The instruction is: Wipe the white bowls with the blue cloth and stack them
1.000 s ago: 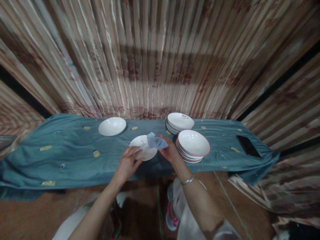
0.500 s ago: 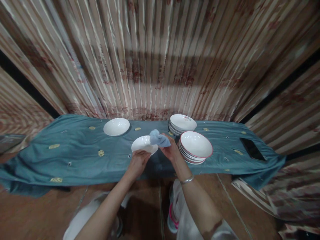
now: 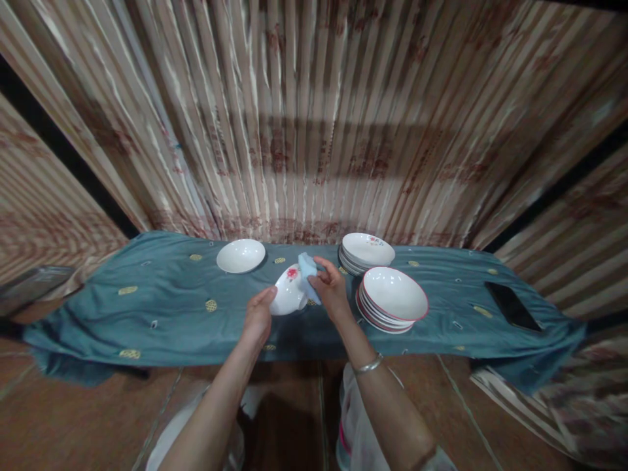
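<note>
White ceramic plate with a small red flower mark (image 3: 288, 294), tilted up on edge above the near middle of the table, its outer face turned toward the camera. A second ago it lay nearly flat with its hollow upward; it has since been turned over, which suggests the wiping has passed from the inner face to the back. The left hand (image 3: 257, 318) is closed on the plate's near left rim, thumb on top. The right hand (image 3: 330, 292) is closed on a crumpled pale blue cloth (image 3: 307, 267) and presses it against the plate's right edge (a metal bangle (image 3: 368, 364) sits on that wrist).

Just right of the hands stands a stack of white red-rimmed plates (image 3: 394, 300); beyond it, at the far edge, a second stack of white plates (image 3: 367, 250). Far and left of the held plate lies a single white plate (image 3: 240, 255). All rest on a teal tablecloth with gold medallions (image 3: 147, 307). A black phone (image 3: 513, 305) lies at the right end. Behind hangs a striped brown curtain (image 3: 314, 131).
</note>
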`<state>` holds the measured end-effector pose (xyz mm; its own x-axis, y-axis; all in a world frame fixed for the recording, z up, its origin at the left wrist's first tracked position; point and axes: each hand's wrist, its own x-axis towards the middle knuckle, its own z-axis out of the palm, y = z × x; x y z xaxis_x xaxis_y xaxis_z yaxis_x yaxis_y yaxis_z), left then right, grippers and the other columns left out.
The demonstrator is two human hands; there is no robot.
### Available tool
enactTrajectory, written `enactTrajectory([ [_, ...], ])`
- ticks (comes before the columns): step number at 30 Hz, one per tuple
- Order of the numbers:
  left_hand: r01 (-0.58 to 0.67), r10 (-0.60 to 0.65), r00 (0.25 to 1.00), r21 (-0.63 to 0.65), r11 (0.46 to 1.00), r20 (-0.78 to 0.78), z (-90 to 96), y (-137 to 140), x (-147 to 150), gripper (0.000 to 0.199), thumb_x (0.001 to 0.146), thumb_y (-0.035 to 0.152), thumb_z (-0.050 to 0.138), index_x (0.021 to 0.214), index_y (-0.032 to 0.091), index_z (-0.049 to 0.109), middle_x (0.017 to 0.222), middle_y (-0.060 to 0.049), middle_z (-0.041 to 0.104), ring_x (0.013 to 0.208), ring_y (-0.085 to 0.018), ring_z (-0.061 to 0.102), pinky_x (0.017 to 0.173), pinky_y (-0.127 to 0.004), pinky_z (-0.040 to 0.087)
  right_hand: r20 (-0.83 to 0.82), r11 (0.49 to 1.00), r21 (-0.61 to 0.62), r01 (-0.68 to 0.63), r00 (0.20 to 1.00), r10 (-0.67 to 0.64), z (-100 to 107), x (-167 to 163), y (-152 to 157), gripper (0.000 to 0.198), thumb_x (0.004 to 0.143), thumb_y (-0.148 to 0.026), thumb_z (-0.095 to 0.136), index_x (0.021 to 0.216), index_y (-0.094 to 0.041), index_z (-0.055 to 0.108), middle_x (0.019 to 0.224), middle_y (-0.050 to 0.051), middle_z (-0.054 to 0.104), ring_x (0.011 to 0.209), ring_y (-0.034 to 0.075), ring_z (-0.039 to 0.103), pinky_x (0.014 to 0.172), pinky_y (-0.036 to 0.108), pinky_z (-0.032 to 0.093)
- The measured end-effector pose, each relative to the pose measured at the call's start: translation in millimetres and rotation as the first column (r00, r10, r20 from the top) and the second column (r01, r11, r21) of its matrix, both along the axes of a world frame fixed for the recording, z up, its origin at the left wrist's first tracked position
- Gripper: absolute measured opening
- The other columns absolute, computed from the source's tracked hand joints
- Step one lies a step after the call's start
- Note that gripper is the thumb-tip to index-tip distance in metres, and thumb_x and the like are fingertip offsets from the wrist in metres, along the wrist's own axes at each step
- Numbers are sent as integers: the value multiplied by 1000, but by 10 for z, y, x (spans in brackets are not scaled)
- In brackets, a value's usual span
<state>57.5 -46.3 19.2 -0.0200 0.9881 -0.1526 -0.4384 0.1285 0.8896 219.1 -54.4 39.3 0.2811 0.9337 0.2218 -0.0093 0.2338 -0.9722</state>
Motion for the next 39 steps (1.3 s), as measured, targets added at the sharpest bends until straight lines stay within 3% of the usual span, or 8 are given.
enactTrajectory([
  [3,55,-53,991,-11,998,121,18,-26,13,34,54,38,86,73,14,73,65,-6,73,73,-24,70,75,-35,53,456,980,196,-40,889,-55,2,-211,-145,41,81,-20,52,121,-20,63,142,11,56,118,24,59,98,38,49],
  [6,70,-69,986,2,998,149,15,-51,15,26,57,31,82,73,14,72,70,-7,74,87,-27,72,85,-38,52,798,963,224,-150,595,-93,-58,-418,-273,49,86,-14,49,134,-20,57,150,12,49,138,27,42,116,48,33],
  [9,49,-47,987,-13,999,154,0,-71,5,22,57,30,79,72,16,71,73,-6,74,95,-28,71,88,-38,52,901,969,199,-147,415,-122,-161,-551,-309,50,92,-17,48,142,-21,51,155,12,44,148,29,27,117,51,27],
  [13,43,-41,983,-4,999,180,-49,-64,-24,21,57,29,78,73,16,71,75,-6,75,94,-27,71,87,-36,53,918,966,221,-134,364,-159,-245,-600,-258,47,98,-24,44,145,-21,47,156,10,42,151,29,21,119,50,21],
  [18,1,6,978,-36,999,208,-155,5,-49,16,62,27,74,70,14,70,70,-6,74,86,-25,72,86,-35,54,874,982,188,-14,459,-161,-216,-520,-156,43,100,-26,40,142,-24,50,155,8,44,147,27,29,120,52,16],
  [29,6,45,952,-167,986,301,-196,26,-111,28,75,28,70,92,7,73,90,-16,78,110,-33,69,98,-43,54,381,999,23,33,924,-39,-525,-242,257,46,96,-39,35,131,-22,59,140,7,60,133,20,50,117,38,33],
  [34,-20,104,937,-246,969,333,-88,-3,-124,21,81,20,61,92,6,73,88,-15,78,109,-32,70,99,-43,54,121,988,-148,47,992,-30,-719,-195,316,48,92,-49,40,125,-24,65,129,5,68,125,24,58,113,39,39],
  [39,-13,109,932,-268,963,347,-7,-17,-120,20,84,19,58,87,8,74,87,-14,79,113,-32,68,103,-44,51,-25,980,-183,80,996,-86,-885,-233,335,50,90,-53,41,122,-24,67,130,4,68,126,24,58,113,41,40],
])
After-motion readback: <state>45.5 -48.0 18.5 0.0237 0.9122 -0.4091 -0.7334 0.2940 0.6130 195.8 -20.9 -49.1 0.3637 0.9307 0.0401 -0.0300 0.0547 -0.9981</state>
